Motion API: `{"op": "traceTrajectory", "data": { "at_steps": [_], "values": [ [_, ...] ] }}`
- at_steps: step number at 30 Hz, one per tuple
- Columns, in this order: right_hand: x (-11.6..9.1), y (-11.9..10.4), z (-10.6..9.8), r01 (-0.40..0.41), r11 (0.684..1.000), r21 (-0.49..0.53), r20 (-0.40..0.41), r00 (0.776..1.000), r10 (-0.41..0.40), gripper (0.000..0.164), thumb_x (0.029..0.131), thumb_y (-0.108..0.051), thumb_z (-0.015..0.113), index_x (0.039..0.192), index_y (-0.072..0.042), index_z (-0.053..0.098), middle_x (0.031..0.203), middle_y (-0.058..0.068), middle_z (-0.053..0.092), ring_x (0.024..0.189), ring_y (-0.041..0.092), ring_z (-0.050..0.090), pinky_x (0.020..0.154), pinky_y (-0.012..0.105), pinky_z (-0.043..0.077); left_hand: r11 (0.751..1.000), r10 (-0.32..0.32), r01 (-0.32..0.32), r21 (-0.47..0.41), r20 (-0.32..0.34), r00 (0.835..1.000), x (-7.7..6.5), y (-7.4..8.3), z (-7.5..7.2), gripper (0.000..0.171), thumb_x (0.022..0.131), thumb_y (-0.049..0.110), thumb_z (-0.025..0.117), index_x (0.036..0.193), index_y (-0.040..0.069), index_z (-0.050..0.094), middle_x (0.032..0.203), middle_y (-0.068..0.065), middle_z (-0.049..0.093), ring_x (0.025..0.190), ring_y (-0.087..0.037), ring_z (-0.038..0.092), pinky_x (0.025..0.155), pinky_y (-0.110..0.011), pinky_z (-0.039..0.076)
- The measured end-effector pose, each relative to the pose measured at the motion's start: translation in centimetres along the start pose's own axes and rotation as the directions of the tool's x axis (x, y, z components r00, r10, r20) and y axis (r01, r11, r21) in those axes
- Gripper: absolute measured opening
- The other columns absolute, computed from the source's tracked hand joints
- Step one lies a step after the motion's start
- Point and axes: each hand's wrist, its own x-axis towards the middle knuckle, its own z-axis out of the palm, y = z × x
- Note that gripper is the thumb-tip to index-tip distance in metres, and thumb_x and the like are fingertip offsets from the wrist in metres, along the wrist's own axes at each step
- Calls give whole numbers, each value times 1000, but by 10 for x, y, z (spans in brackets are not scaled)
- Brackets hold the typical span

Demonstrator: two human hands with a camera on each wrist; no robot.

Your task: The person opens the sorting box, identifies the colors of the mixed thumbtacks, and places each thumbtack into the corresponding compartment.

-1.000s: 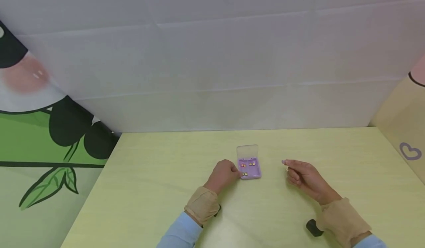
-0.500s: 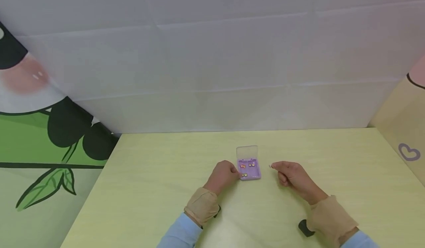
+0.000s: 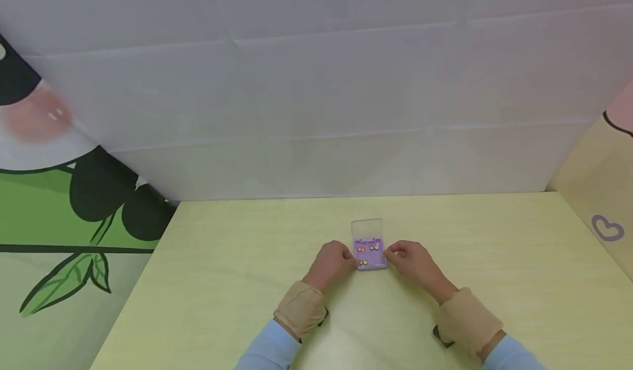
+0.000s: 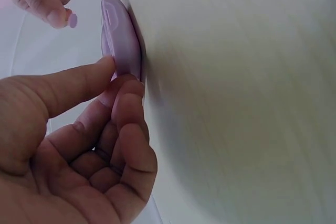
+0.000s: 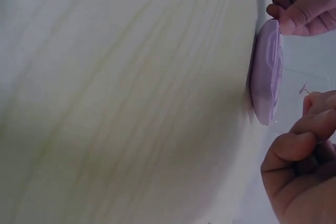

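Observation:
A small purple box point(image 3: 377, 260) lies on the table with its clear lid point(image 3: 367, 228) raised at the back. Inside sit several tiny round pieces in pairs, one pair orange-red point(image 3: 361, 249). My left hand point(image 3: 329, 265) pinches the box's left edge between thumb and fingers, plainly seen in the left wrist view. At the right edge of the box, my right hand point(image 3: 416, 264) holds what looks like a stud earring point(image 5: 303, 89), a flat lilac disc on a thin post. From the left wrist view, that disc faces out past the fingertips, just above the box.
The pale yellow table point(image 3: 237, 249) runs back to a white cloth wall point(image 3: 316, 95). A green cartoon-printed panel point(image 3: 44, 210) stands at the left, a beige one with a heart point(image 3: 588, 194) at the right. Black wrist devices point(image 3: 442, 337) hang under the cuffs.
My right hand has moved left with the stud earring, from well right of the box to its right edge. The left hand keeps its hold on the box.

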Motion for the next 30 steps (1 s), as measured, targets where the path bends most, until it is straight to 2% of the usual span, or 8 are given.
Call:
{"op": "traceTrajectory", "data": {
  "at_steps": [5, 9, 15, 30],
  "values": [
    [2, -7, 11, 129, 979, -160, -33, 990, -136, 15, 87, -10, 63, 86, 3, 69, 60, 4, 51, 57, 12, 41, 54, 29, 37, 1000, 8, -8, 5, -7, 1000, 0, 0, -1, 22, 82, 12, 71, 66, -3, 71, 67, -8, 64, 54, -10, 44, 50, -23, 35],
    [4, -8, 17, 174, 958, -227, -36, 982, -187, 11, 86, -7, 61, 83, 2, 68, 59, 2, 50, 56, 11, 40, 52, 28, 36, 1000, 9, -9, 1, -4, 1000, 1, 0, 0, 23, 82, 12, 71, 65, -3, 71, 65, -5, 61, 54, -10, 43, 50, -22, 34],
    [4, -10, 21, 167, 948, -272, -20, 984, -179, 9, 84, -6, 60, 80, 0, 66, 58, 1, 48, 54, 12, 39, 51, 28, 33, 1000, 9, -9, -9, -3, 1000, 1, -1, 0, 22, 81, 11, 71, 65, -5, 71, 64, -4, 57, 53, -10, 42, 50, -22, 33],
    [-19, -8, 41, 149, 946, -288, -55, 984, -172, 9, 85, -5, 64, 79, 0, 67, 61, 4, 57, 56, 12, 41, 51, 29, 36, 1000, 15, -15, 17, 34, 999, -18, -10, 1, 22, 82, 12, 71, 66, -4, 72, 66, -4, 58, 56, -11, 43, 52, -23, 34]
  ]
}}
